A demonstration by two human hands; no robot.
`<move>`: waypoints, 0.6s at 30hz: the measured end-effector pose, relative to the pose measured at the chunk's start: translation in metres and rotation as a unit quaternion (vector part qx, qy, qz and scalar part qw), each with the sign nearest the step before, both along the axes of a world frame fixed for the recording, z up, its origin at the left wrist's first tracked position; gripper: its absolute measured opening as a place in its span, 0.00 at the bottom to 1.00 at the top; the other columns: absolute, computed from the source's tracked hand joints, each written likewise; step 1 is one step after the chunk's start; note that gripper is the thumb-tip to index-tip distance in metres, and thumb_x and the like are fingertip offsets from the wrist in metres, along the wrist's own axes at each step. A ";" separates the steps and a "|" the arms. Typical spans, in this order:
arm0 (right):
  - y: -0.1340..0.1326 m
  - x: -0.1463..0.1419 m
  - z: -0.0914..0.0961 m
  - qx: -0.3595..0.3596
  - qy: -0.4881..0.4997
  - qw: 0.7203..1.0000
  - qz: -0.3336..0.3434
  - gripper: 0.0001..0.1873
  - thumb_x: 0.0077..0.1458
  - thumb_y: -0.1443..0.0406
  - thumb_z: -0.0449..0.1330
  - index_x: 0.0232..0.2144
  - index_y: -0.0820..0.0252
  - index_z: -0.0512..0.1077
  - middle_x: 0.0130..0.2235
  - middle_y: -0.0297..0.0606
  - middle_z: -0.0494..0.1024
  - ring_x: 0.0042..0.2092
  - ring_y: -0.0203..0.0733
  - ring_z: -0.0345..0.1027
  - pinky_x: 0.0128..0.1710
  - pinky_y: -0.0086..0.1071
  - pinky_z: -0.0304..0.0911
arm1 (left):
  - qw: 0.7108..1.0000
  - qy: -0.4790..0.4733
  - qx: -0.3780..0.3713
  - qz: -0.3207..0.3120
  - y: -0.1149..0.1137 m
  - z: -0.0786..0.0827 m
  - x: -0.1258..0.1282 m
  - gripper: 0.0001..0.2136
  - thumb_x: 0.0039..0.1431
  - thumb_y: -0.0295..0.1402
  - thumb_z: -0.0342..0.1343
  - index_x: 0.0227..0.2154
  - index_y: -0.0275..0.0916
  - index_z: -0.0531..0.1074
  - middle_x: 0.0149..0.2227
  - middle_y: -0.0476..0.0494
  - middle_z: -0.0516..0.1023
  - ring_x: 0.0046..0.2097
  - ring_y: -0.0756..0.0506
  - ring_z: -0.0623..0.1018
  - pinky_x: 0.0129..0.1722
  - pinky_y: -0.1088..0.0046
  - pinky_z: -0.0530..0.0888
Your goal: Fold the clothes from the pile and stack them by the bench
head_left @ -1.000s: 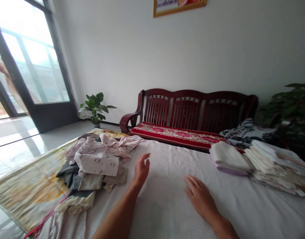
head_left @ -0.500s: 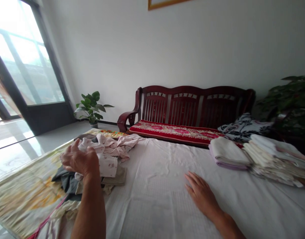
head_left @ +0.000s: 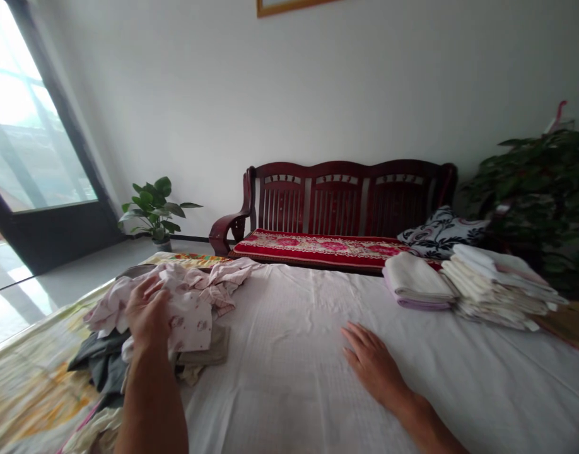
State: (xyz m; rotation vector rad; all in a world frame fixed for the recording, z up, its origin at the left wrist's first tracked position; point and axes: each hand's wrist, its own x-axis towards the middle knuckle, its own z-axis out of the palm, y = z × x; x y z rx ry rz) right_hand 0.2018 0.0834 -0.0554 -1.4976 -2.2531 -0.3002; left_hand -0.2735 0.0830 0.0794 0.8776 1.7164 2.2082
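Note:
My left hand [head_left: 148, 309] is on the heap of clothes at the left, its fingers closed around a white garment with small prints [head_left: 195, 321]. Part of that cloth spreads out to the left of the hand. Under and beside it lie dark grey clothing [head_left: 99, 360], a folded beige piece [head_left: 214, 345] and a pale pink garment [head_left: 230, 277]. Resting flat with fingers stretched, my right hand [head_left: 372, 360] touches the white sheet [head_left: 289, 391] and holds nothing.
Right of the sheet are a folded white and lilac cloth [head_left: 417, 280] and a stack of folded cream cloths [head_left: 497, 296]. Beyond the sheet's far edge stands a dark red wooden bench [head_left: 334, 202] with a patterned cushion [head_left: 443, 232]. Potted plants [head_left: 157, 208] flank it.
My left hand has come down onto the clothes and closed on the printed garment, which now spreads further left. My right hand stays flat on the sheet. The view has turned slightly right.

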 end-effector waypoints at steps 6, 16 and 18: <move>0.000 -0.001 0.000 -0.014 -0.010 1.000 -0.008 0.23 0.64 0.61 0.50 0.57 0.61 0.71 0.61 0.47 0.71 0.63 0.51 0.63 0.61 0.49 0.62 | 0.943 -0.182 0.079 -0.269 0.009 0.045 0.087 0.25 0.37 0.28 0.66 0.44 0.40 0.77 0.38 0.49 0.80 0.29 0.52 0.76 0.29 0.79 0.74; 0.004 0.002 -0.011 0.031 0.002 0.999 0.007 0.23 0.61 0.64 0.52 0.56 0.57 0.72 0.59 0.46 0.73 0.61 0.51 0.64 0.60 0.47 0.62 | 0.634 0.046 -0.147 -0.758 -0.031 0.019 0.237 0.20 0.53 0.34 0.63 0.50 0.42 0.76 0.50 0.42 0.78 0.43 0.46 0.79 0.41 0.73 0.74; 0.007 0.003 -0.014 0.037 -0.004 0.999 0.002 0.22 0.59 0.65 0.53 0.55 0.55 0.73 0.58 0.44 0.74 0.60 0.51 0.66 0.58 0.46 0.63 | 0.548 0.195 -0.176 -0.794 -0.036 0.012 0.244 0.19 0.56 0.33 0.60 0.52 0.44 0.75 0.51 0.42 0.78 0.48 0.44 0.78 0.45 0.70 0.74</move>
